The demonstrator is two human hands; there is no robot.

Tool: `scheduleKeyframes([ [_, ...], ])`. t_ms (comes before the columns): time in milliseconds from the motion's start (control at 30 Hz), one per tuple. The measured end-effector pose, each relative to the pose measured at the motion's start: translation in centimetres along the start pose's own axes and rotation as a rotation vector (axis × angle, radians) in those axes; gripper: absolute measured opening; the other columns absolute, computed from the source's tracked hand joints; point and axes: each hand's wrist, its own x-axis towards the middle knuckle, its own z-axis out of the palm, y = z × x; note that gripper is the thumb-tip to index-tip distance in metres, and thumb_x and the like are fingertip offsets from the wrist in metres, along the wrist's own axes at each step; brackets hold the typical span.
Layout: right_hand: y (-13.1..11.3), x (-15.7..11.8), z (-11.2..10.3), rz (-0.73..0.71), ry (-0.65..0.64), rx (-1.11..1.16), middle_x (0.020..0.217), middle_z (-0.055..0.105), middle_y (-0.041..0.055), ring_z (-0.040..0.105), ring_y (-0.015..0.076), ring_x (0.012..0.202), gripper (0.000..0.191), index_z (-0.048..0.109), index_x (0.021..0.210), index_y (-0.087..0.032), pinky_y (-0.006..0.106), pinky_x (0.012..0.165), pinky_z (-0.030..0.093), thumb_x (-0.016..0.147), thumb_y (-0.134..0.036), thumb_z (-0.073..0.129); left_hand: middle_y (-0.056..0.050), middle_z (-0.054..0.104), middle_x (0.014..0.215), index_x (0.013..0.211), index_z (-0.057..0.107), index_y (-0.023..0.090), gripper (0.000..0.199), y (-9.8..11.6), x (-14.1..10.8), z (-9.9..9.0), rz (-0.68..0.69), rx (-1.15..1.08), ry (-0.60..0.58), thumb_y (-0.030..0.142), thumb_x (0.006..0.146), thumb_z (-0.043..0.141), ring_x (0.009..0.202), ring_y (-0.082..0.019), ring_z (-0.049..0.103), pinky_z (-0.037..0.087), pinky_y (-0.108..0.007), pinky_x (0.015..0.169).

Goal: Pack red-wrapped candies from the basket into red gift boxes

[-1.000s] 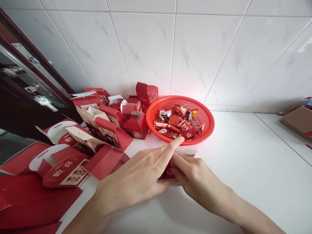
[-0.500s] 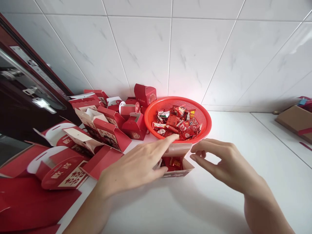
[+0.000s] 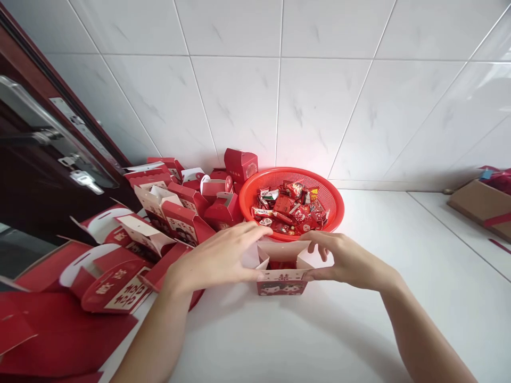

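Note:
A small red and cream candy box [image 3: 281, 287] stands upright on the white surface, its top open and its flaps raised; something red lies inside. My left hand [image 3: 223, 255] is at the box's left side, thumb on the front flap and fingers behind, pinching it. My right hand [image 3: 343, 260] grips the right side the same way, thumb in front and fingers at the back flap. Just behind the box sits a red plastic basket [image 3: 337, 205] holding wrapped candies [image 3: 285, 205].
Several red boxes [image 3: 183, 218] crowd the left side, some with flaps up. A dark door with keys [image 3: 85, 181] is at the far left. A cardboard box [image 3: 479, 205] sits at the right, against the tiled wall [image 3: 319, 106].
Both hands have closed in on the box from its sides. Its front and side flaps now stand up, and the printed front shows more. The view has tilted slightly upward.

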Motion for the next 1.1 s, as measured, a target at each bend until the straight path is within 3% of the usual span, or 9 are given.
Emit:
scheduleKeyframes([
  [67,0.0,0.6,0.4,-0.020,-0.025,-0.002,0.101,0.073,0.0055,0.062,0.0189,0.077,0.022,0.068,0.108,-0.022,0.032,0.068,0.048,0.091,-0.034,0.074,-0.005,0.073,0.122,0.120,0.070,0.025,0.037,0.0,0.5,0.2,-0.004,-0.026,-0.052,0.046,0.090,0.069,0.112,-0.028,0.069,0.052,-0.033,0.088],
  [167,0.2,1.2,0.8,-0.043,-0.024,0.016,0.091,0.072,0.0050,0.059,0.0182,0.074,0.007,0.069,0.096,-0.020,0.030,0.066,0.046,0.093,-0.027,0.070,-0.002,0.076,0.109,0.107,0.072,0.023,0.021,0.0,1.1,0.3,0.009,-0.066,-0.094,0.037,0.093,0.064,0.101,-0.024,0.070,0.049,-0.030,0.083],
  [333,0.5,1.7,1.4,-0.131,0.036,0.060,0.073,0.064,0.0033,0.051,0.0157,0.066,0.023,0.062,0.075,-0.019,0.028,0.061,0.044,0.097,-0.026,0.060,-0.002,0.078,0.106,0.101,0.074,0.022,0.020,-0.4,1.5,0.7,0.058,-0.098,-0.098,0.029,0.096,0.055,0.096,-0.022,0.071,0.047,-0.027,0.079],
  [533,1.0,2.3,1.7,-0.197,0.180,0.175,0.079,0.062,0.0044,0.054,0.0162,0.071,0.032,0.065,0.075,-0.018,0.030,0.064,0.047,0.100,-0.037,0.058,-0.003,0.076,0.086,0.094,0.075,0.021,0.029,-1.5,2.3,1.1,0.142,-0.168,0.012,0.030,0.100,0.048,0.078,-0.020,0.070,0.049,-0.027,0.071],
  [667,1.0,2.3,1.6,-0.136,0.321,0.463,0.076,0.065,0.0031,0.059,0.0166,0.070,0.041,0.062,0.073,-0.019,0.030,0.062,0.049,0.098,-0.051,0.063,-0.004,0.078,0.107,0.110,0.072,0.020,0.026,-1.6,2.8,1.3,0.134,-0.382,0.208,0.035,0.100,0.052,0.097,-0.021,0.072,0.055,-0.029,0.084],
  [767,0.6,2.2,1.9,-0.089,0.398,0.700,0.076,0.068,0.0045,0.064,0.0189,0.071,0.042,0.063,0.077,-0.018,0.030,0.061,0.052,0.093,-0.057,0.067,-0.006,0.078,0.106,0.117,0.069,0.019,0.031,-1.3,3.1,2.0,0.103,-0.548,0.369,0.042,0.099,0.057,0.098,-0.022,0.072,0.059,-0.032,0.085],
  [900,-0.2,2.0,2.1,-0.072,0.466,0.761,0.080,0.071,0.0064,0.068,0.0207,0.074,0.040,0.067,0.081,-0.018,0.030,0.061,0.055,0.090,-0.057,0.072,-0.006,0.079,0.101,0.116,0.068,0.021,0.039,-0.7,3.6,3.3,0.068,-0.718,0.402,0.045,0.086,0.077,0.089,-0.023,0.075,0.063,-0.031,0.077],
  [1100,-0.5,1.9,2.0,-0.080,0.492,0.789,0.080,0.071,0.0064,0.068,0.0203,0.070,0.041,0.065,0.082,-0.018,0.031,0.060,0.057,0.090,-0.058,0.072,-0.007,0.081,0.093,0.111,0.069,0.017,0.043,0.1,3.9,4.1,0.087,-0.869,0.473,0.046,0.082,0.081,0.083,-0.023,0.077,0.064,-0.031,0.076],
])
